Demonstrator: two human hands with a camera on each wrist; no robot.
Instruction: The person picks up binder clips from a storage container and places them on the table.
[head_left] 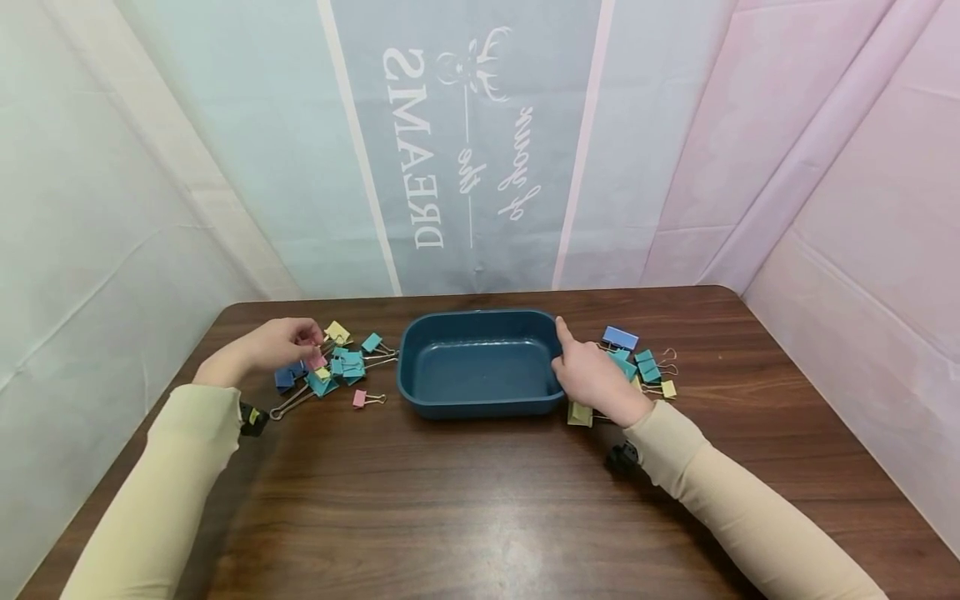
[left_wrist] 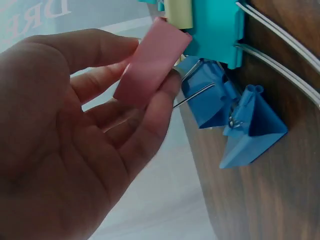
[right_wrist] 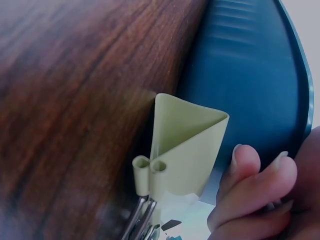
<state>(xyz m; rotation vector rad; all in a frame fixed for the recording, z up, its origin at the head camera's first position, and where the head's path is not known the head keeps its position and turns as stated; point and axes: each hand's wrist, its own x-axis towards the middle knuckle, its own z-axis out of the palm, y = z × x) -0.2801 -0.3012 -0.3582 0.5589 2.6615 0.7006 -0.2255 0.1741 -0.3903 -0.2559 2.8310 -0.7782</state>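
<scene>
My left hand [head_left: 281, 343] pinches a pink binder clip [left_wrist: 152, 62] between thumb and fingers, over the clips on the left. Below it lie blue clips [left_wrist: 207, 90], a teal clip [left_wrist: 215, 30] and a small yellow clip [left_wrist: 179, 12]. A dark blue tray [head_left: 480, 408] stands mid-table. At the tray's right end, my right hand [head_left: 596, 375] holds the rim, the index finger stretched along it and the thumb at the inner side. Its other fingers [right_wrist: 255, 190] are curled outside the wall, beside a yellow binder clip [right_wrist: 192, 155].
A small pink clip [head_left: 360, 399] lies alone left of the tray. Several teal clips [head_left: 348, 364] sit near its left end. On the right are a blue clip [head_left: 620, 337], teal clips [head_left: 647, 367] and a yellow one [head_left: 668, 389]. A printed cloth [head_left: 480, 250] hangs behind the wooden table [head_left: 480, 517].
</scene>
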